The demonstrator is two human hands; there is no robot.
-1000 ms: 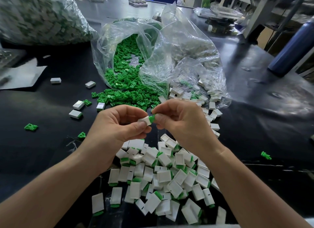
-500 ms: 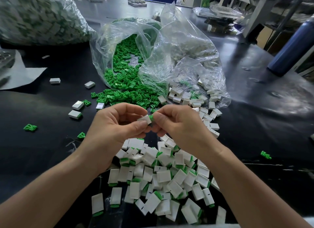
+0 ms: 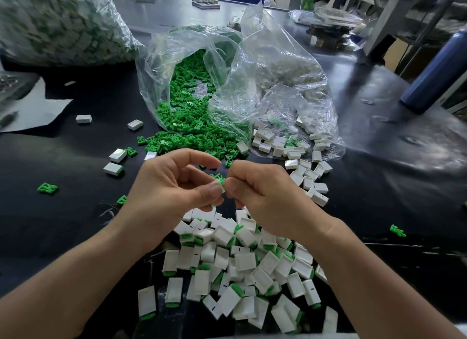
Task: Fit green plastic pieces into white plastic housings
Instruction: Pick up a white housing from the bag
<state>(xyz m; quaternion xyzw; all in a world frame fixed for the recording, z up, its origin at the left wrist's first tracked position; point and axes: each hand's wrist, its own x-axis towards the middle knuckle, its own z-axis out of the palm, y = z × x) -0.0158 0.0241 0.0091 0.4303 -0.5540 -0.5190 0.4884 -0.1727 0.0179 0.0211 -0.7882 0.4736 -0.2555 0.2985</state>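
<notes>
A small white rectangular plastic housing [image 3: 217,186] is held just above the black worktop [image 3: 63,212], between the two hands at the middle of the scene. It is pinched by the left hand [image 3: 174,187], whose thumb lies against its near face while the index finger is arched over it. A small green plastic piece [image 3: 220,178] is seen at the housing's far right end, touching it, and is pinched there by the curled fingers [image 3: 237,187] of the right hand [image 3: 267,197]; how deep it sits in the housing cannot be told. Directly below and nearer than the hands, a heap of white housings with green tips [image 3: 242,263] is spread on the worktop. Beyond the hands, a crumpled clear plastic bag [image 3: 252,68] lies on its side, with loose green pieces [image 3: 187,116] spilled from its left mouth and empty white housings [image 3: 278,141] scattered at its right. A few stray housings and green pieces are dotted to the left. A large filled bag [image 3: 58,22] is set at the far left, and a dark blue cylinder [image 3: 434,68] at the far right.
</notes>
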